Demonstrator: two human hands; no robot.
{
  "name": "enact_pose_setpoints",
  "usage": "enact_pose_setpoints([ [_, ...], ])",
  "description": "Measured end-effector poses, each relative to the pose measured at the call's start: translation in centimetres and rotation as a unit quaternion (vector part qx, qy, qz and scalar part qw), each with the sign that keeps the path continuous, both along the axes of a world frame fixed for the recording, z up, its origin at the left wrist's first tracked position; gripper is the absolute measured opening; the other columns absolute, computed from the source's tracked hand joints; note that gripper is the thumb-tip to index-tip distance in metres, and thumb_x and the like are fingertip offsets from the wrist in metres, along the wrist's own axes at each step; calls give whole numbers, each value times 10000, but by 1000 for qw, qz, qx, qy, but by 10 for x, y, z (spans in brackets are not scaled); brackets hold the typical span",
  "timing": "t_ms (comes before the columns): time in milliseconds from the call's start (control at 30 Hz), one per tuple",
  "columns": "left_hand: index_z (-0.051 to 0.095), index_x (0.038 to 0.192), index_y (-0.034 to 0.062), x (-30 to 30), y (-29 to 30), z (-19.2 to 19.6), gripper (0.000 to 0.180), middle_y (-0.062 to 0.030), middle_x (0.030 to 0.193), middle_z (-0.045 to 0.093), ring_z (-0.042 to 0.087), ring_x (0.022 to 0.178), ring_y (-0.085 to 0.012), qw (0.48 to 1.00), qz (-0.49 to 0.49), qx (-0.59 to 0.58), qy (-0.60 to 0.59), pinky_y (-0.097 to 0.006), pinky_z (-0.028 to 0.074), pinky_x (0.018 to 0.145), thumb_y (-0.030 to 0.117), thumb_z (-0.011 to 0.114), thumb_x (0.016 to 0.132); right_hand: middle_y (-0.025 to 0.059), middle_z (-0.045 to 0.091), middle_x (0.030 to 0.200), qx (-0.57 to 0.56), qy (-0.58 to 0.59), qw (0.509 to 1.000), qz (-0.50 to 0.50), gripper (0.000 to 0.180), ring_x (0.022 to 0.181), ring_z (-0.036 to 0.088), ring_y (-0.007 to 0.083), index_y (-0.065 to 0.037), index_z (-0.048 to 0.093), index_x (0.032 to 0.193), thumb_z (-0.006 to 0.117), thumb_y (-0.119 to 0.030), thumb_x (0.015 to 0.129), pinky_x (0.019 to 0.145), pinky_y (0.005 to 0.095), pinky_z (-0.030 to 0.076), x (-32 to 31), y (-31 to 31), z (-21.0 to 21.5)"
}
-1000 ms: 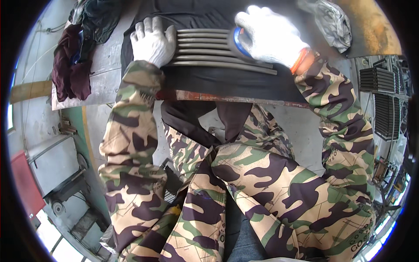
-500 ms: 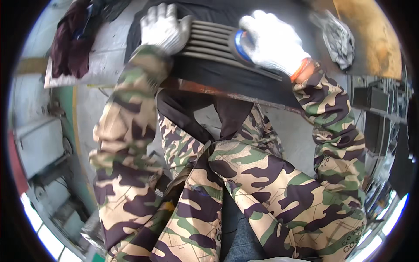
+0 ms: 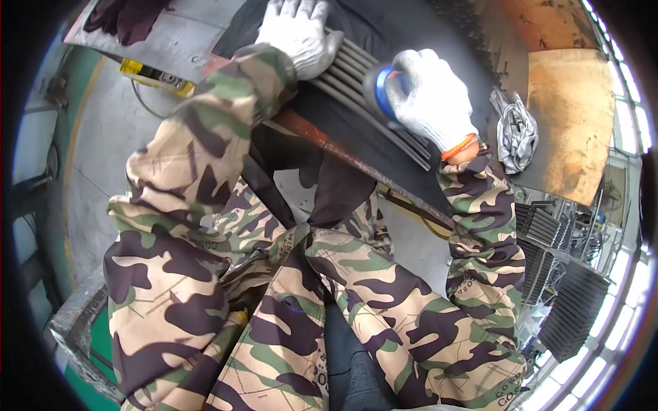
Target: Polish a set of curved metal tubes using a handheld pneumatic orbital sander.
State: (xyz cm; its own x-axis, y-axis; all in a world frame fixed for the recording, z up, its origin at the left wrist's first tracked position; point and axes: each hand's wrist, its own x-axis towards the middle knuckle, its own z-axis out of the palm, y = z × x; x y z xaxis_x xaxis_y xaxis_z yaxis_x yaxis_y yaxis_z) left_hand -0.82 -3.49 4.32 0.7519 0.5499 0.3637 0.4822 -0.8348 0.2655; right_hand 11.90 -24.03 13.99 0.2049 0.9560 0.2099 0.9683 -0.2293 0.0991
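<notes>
Several grey parallel rods or slats (image 3: 348,77) lie side by side on a black cloth (image 3: 411,175) over the table. My left hand (image 3: 295,34), in a white knit glove, rests flat across their left end with its fingers stretched out. In its white glove with an orange cuff, my right hand (image 3: 439,99) is closed around a round hand tool (image 3: 382,92) with a blue body and dark base. The tool sits on the middle of the slats. Its base is blurred, and my fingers partly hide it, so its exact kind is unclear.
A crumpled grey rag (image 3: 515,133) lies right of my right hand, beside a brown board (image 3: 572,123). Dark red cloth (image 3: 130,20) is at the far left. A yellow tool (image 3: 156,77) shows at the table's left edge. Racks of dark slatted parts (image 3: 572,312) stand at the right.
My view has turned, so the table and slats now slant down to the right. The tool in my right hand remains over the slats' middle; my left hand stays on their left end.
</notes>
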Motion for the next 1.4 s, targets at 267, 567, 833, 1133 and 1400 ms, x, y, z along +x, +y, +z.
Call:
enact_pose_setpoints([
  [267,501,1524,-73,-25,4,4,728,-305,1613,448,350,1549,-468,999,18,23,19,-592,211,1289,455,529,1024,146,652,1010,15,16,1000,23,231,938,687,379,-128,667,1058,671,-314,922,778,528,581,-23,17,-4],
  [567,498,1520,-82,-14,12,12,724,-312,1610,446,358,1543,-473,1000,18,1,13,-587,205,1292,448,524,1026,138,639,1016,24,7,998,54,227,934,683,369,-137,663,1069,669,-309,922,763,531,577,-26,32,2],
  [833,507,1515,-73,-22,4,9,710,-302,1609,453,352,1548,-467,1000,25,11,5,-589,210,1290,437,533,1022,132,682,1006,30,3,999,40,217,922,700,373,-153,684,1092,692,-277,914,801,491,582,-26,25,1],
  [1133,563,1457,5,-7,20,1,630,-260,1511,557,478,1446,-452,988,23,149,38,-570,350,1198,472,555,1035,137,673,1025,7,17,1000,-7,213,970,694,367,-138,690,1090,667,-282,934,821,498,581,-22,25,4],
  [1400,602,1383,-6,-5,32,-2,577,-241,1431,593,524,1367,-448,985,-14,158,66,-568,392,1152,449,556,1031,134,646,986,34,43,998,17,237,931,679,353,-123,676,1116,686,-266,927,784,490,573,-17,11,-2],
])
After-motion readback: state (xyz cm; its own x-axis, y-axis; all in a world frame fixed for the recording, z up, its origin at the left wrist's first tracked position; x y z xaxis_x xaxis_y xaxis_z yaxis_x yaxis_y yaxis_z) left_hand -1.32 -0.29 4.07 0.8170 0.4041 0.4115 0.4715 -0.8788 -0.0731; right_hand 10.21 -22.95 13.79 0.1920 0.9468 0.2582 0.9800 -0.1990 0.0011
